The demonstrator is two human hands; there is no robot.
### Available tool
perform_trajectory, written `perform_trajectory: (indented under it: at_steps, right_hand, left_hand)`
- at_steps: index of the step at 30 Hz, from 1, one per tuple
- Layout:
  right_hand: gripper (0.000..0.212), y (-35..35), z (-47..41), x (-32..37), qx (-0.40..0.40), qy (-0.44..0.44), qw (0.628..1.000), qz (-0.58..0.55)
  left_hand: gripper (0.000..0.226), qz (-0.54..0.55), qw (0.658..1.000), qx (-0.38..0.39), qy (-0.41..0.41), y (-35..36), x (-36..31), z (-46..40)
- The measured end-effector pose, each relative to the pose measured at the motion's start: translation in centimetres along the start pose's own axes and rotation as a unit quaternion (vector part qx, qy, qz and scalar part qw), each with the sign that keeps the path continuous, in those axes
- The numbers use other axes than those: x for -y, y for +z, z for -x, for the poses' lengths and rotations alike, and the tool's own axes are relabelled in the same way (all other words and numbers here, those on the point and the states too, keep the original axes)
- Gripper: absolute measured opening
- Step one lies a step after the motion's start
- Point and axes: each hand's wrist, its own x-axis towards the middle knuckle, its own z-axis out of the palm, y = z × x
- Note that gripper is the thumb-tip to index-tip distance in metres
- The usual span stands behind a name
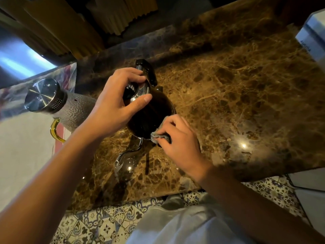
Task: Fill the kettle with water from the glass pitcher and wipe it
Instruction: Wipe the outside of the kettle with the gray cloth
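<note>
Dark kettle (151, 110): left hand (114, 104) grips lid, right hand (177, 143) seemingly pinching cloth (159, 137)

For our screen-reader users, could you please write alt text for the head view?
A person's right hand presses a grey cloth against a dark steel gooseneck kettle on a brown marble counter, the left hand gripping its lid.

Around you: brown veined marble countertop (246, 88); white box with blue lettering (313, 39) on its far right edge; yellow pleated curtain (112, 16) behind the counter; blue-and-white patterned floor tiles (98, 226) below; red-striped white cloth (59, 136) at your left
</note>
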Motion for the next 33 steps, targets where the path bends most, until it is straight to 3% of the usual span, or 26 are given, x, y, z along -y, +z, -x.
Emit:
perform_trajectory:
  at_steps: [4,8,12,18,24,28,33]
  right_hand:
    - [0.010,0.4,1.3,-1.5,0.009,0.075,0.997,-0.023]
    - [0.011,-1.0,-0.4,0.0,-0.044,0.046,0.995,-0.079]
    - [0.012,-0.4,-1.2,1.2,-0.065,-0.011,0.996,-0.063]
    - [0.013,1.4,1.7,-1.1,-0.018,0.036,0.999,-0.024]
    - [0.013,-1.0,-2.0,1.8,-0.100,0.021,0.990,-0.096]
    - [0.014,-0.7,-1.8,0.7,-0.026,-0.011,0.996,-0.083]
    - [0.014,-0.7,1.2,-1.7,0.024,0.078,0.995,-0.065]
  left_hand:
    - [0.049,0.016,1.000,0.003,-0.002,-0.1,0.2,0.0]
    - [0.050,0.015,1.000,0.006,0.002,-0.1,0.2,0.1]
    - [0.048,0.007,1.000,0.003,0.005,0.0,0.1,0.0]
    - [0.050,0.006,1.000,0.003,0.010,0.0,0.1,0.1]
    - [0.048,0.014,1.000,0.007,0.018,-0.2,0.3,0.0]
    - [0.043,0.038,0.998,0.033,0.032,-0.6,0.8,0.1]
    - [0.038,0.061,0.994,0.073,0.049,-1.3,0.8,-0.2]
